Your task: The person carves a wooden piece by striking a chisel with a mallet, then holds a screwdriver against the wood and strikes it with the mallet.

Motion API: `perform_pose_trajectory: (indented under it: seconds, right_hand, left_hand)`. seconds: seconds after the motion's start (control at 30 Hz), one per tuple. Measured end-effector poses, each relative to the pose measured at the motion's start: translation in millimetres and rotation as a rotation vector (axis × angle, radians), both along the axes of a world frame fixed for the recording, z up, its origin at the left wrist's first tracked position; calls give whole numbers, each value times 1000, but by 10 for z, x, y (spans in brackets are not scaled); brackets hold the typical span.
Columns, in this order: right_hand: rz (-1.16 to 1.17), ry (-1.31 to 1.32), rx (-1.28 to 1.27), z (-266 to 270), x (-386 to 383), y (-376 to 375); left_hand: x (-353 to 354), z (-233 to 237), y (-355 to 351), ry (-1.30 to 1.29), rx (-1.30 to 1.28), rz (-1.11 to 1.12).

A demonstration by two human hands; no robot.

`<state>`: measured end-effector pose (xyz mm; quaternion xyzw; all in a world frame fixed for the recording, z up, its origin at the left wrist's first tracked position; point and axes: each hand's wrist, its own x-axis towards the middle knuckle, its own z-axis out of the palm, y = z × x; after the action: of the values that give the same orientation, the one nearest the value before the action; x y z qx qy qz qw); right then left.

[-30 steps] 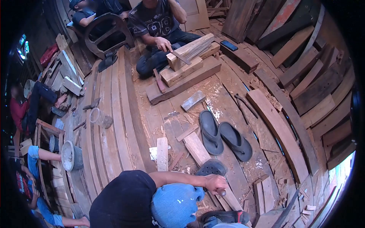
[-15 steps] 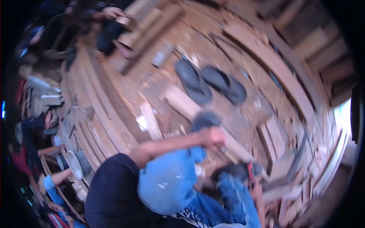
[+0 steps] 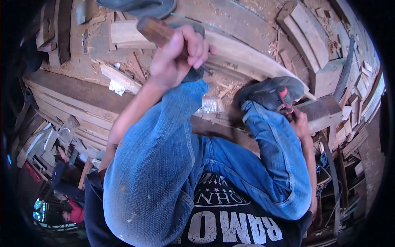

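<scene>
Jutting from the left grip (image 3: 177, 55) is a handle (image 3: 154, 31).

A plank (image 3: 247, 55) runs from left to right in front of the person's legs (image 3: 152, 152). The right shoe (image 3: 261, 91) lies over its right end; the left hand (image 3: 177, 55), around a tool handle (image 3: 155, 31), is in front of the left knee. The right hand (image 3: 299, 123) is beside the right shin, with a hand tool (image 3: 284, 96) in it, next to the shoe. A packet (image 3: 210, 106) lies between the lower legs. Beyond the plank, a sandal (image 3: 142, 5) is to the left and two blocks (image 3: 308, 35) side by side are to the right. Left of the left forearm, paper (image 3: 118, 87) lies beside a short board (image 3: 121, 77); farther left are long boards (image 3: 70, 105), and past them another person (image 3: 76, 212)
</scene>
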<state>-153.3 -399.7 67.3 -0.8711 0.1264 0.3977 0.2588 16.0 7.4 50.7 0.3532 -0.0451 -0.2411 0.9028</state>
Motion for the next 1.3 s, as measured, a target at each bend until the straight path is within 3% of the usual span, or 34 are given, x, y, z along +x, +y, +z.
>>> perform_pose_trajectory:
  seconds: [0.43,0.53,0.6,0.63,0.7,0.8,0.83,1.0,1.07,1.17,1.3]
  right_hand:
    - [-102,7,-14,44,7,9]
    - [-66,-98,42,-7,-9,-49]
    - [-77,-74,6,16,35,-27]
    - [-79,-72,6,28,46,2]
    - [-121,-56,3,45,58,50]
    - [-145,-33,15,37,40,53]
    - [-144,-34,15,51,51,57]
    - [90,-42,-93,403,359,153]
    - [118,-58,-106,605,599,348]
    - [70,-65,-49,703,766,524]
    - [-282,156,268,744,777,859]
  left_hand:
    - [205,76,359,-156,-255,-206]
    - [238,123,270,-112,-228,-154]
    - [301,118,153,-471,-90,-57]
    - [264,136,120,-468,-90,-59]
    - [137,180,62,-286,-48,162]
    - [26,-175,-24,-175,12,214]
    - [-2,184,58,-238,384,102]
    - [-72,188,45,-475,300,-30]
    - [-147,193,74,-610,544,-239]
    - [-216,164,-40,-775,538,-173]
    - [-265,25,-91,-962,443,-139]
